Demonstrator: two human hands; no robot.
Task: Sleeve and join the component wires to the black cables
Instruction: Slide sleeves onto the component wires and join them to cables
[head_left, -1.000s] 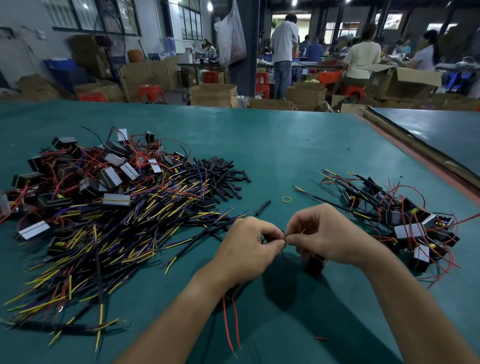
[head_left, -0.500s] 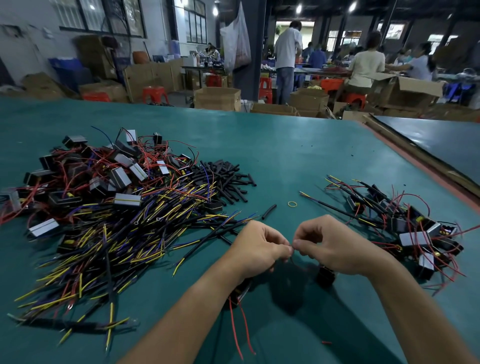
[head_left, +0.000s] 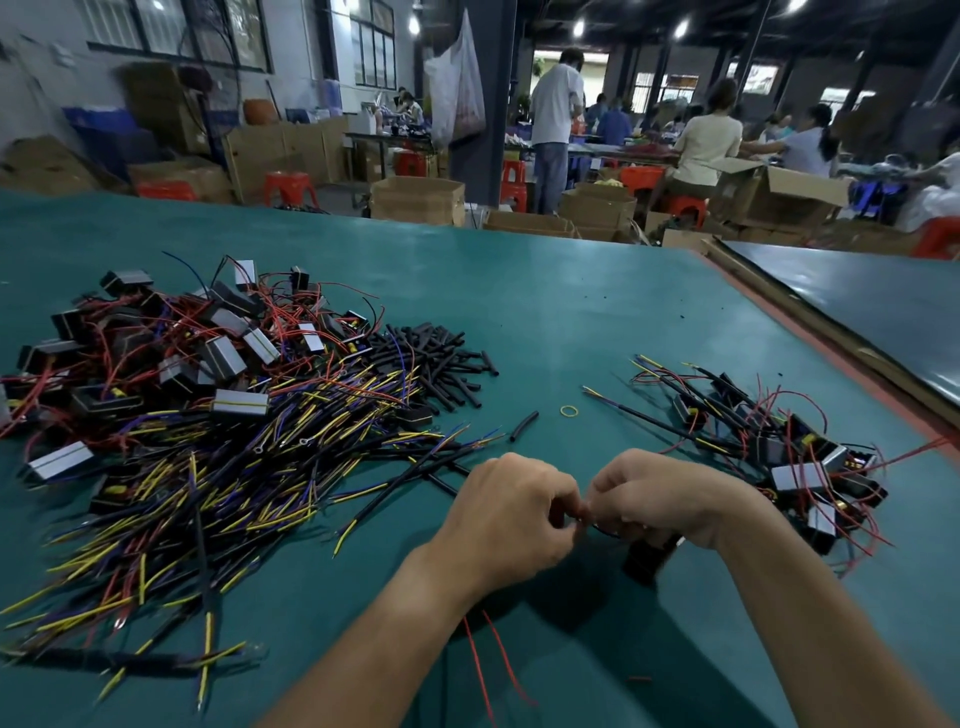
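Note:
My left hand (head_left: 511, 512) and my right hand (head_left: 654, 493) meet fingertip to fingertip over the green table (head_left: 545, 312), pinching thin wire ends between them. A black component block (head_left: 647, 561) hangs under my right hand. Two red wires (head_left: 493, 660) trail down below my left wrist. A big heap of black cables with yellow and blue leads (head_left: 208, 467) lies to the left, topped by black-and-silver components (head_left: 223, 358). Short black sleeves (head_left: 441, 364) are piled beside it. A joined pile (head_left: 779, 441) lies at right.
One loose black sleeve (head_left: 523, 426) and a yellow rubber band (head_left: 569, 411) lie just beyond my hands. A second dark table (head_left: 857, 306) borders the right side. Cardboard boxes, red stools and several people fill the room behind.
Both hands stayed together at the wire ends and shifted slightly lower and right in view. The fingertips closed tighter around the wires; the camera tilted a little.

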